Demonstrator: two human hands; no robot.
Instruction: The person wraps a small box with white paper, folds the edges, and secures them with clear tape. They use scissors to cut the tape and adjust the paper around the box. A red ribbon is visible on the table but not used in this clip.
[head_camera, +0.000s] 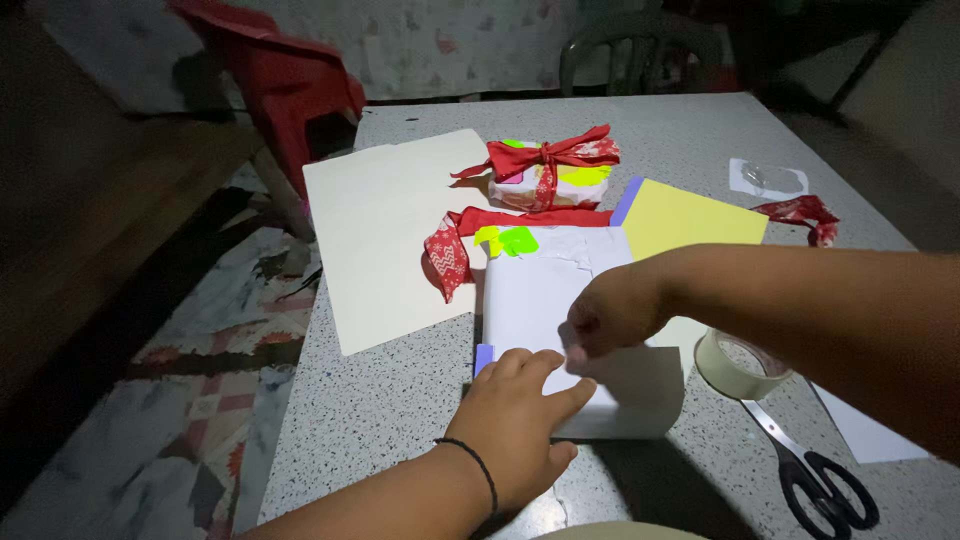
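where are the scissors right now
In the head view the black-handled scissors lie on the speckled table at lower right, just below the tape roll and under the right forearm.

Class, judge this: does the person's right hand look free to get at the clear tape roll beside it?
Probably yes: the right hand rests on the white paper-wrapped box, and the clear tape roll lies just under that forearm, uncovered.

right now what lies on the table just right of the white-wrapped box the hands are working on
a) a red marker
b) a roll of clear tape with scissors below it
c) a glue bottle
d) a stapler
b: a roll of clear tape sits beside the white-wrapped box, with black-handled scissors lying just below the roll on the table.
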